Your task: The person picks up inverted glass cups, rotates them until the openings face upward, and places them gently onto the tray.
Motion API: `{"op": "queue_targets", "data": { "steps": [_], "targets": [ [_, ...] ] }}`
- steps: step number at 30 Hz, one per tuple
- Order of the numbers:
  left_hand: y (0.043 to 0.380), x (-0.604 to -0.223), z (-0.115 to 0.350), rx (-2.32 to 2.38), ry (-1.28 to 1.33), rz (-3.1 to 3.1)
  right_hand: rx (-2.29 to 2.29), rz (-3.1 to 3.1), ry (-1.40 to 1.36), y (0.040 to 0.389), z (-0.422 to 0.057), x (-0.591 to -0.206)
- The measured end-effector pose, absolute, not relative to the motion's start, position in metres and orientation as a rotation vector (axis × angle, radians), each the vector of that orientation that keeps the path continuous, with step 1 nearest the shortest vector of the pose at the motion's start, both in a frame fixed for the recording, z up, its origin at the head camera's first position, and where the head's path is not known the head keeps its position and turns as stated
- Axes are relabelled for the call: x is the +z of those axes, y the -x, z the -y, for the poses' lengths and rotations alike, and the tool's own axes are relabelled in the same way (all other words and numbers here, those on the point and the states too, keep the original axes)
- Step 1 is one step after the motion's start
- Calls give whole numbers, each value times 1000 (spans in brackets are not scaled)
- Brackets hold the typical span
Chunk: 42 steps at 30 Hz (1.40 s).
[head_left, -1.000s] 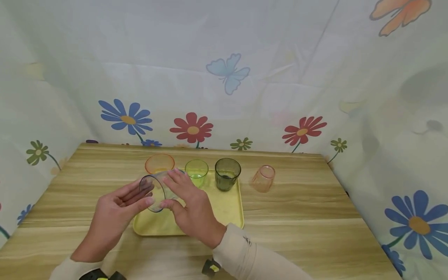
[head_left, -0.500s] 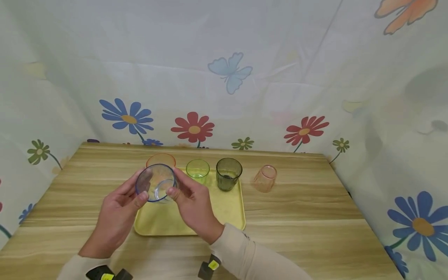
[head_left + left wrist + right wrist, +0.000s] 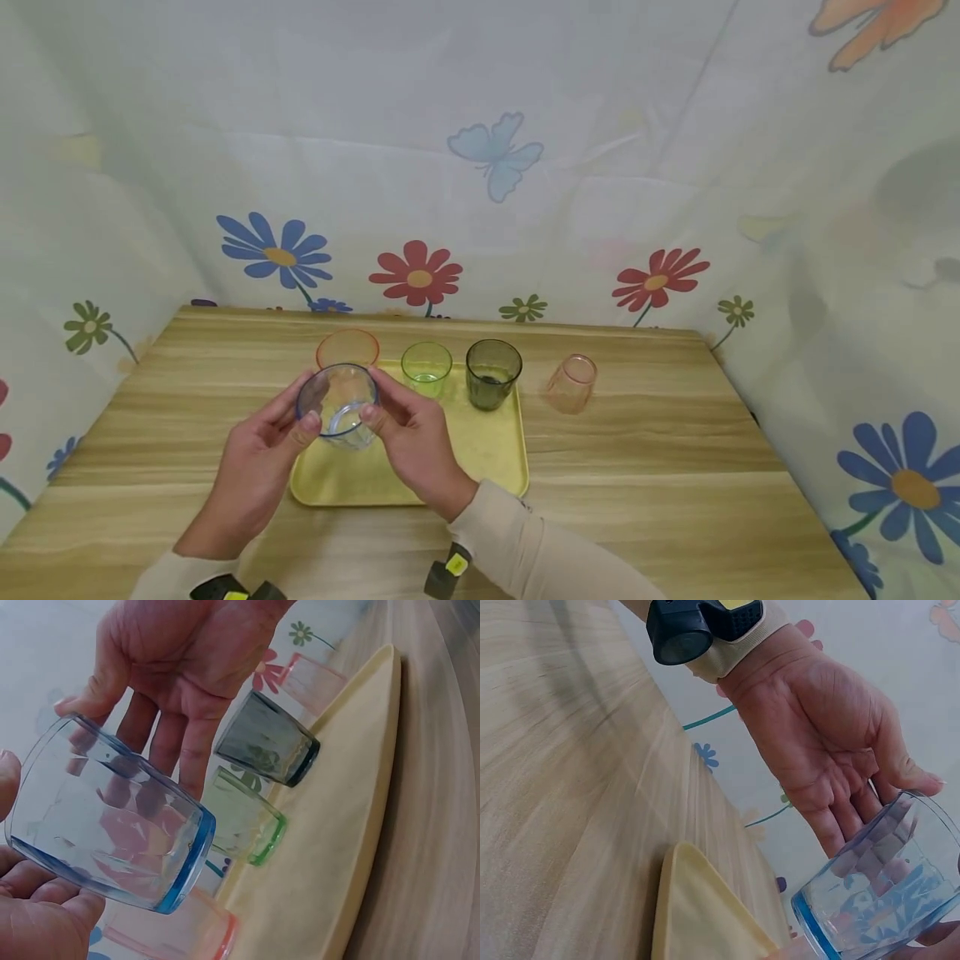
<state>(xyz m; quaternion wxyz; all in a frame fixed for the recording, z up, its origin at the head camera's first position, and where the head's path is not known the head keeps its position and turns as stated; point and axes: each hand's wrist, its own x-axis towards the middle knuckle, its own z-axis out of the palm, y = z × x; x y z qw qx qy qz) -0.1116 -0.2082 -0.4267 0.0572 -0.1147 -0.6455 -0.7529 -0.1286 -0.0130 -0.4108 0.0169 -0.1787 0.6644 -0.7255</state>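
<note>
Both hands hold a clear blue tumbler (image 3: 341,404) above the front left of a yellow tray (image 3: 480,450). Its mouth tilts toward me, and its thick blue base (image 3: 187,859) shows in the left wrist view. My left hand (image 3: 255,471) grips the left side, thumb at the rim and fingers behind the wall. From the right, my right hand (image 3: 420,442) holds it likewise, its thumb at the rim in the right wrist view. Behind the tumbler are an orange-rimmed glass (image 3: 347,346), partly hidden, a green glass (image 3: 426,371) and a dark grey glass (image 3: 493,375), all upright.
A pink glass (image 3: 572,385) stands upside down on the wooden table (image 3: 637,467), right of the tray. A flower-patterned cloth (image 3: 570,225) hangs behind the table and at both sides.
The tumbler has turned from lying nearly sideways to having its mouth up toward me, then lowered slightly. The right hand has shifted from its side to near the rim. The other glasses stay put.
</note>
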Motion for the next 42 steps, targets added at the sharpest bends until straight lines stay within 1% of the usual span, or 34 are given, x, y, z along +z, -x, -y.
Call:
{"op": "queue_targets", "data": {
  "steps": [12, 20, 42],
  "targets": [
    [114, -441, 211, -2219, 238, 2098, -2232, -2085, 469, 133, 18, -427],
    [115, -452, 211, -2229, 239, 2080, -2229, -2084, 420, 135, 18, -437],
    [116, -463, 213, -2210, 161, 2186, -2097, -2181, 390, 136, 20, -453]
  ]
}}
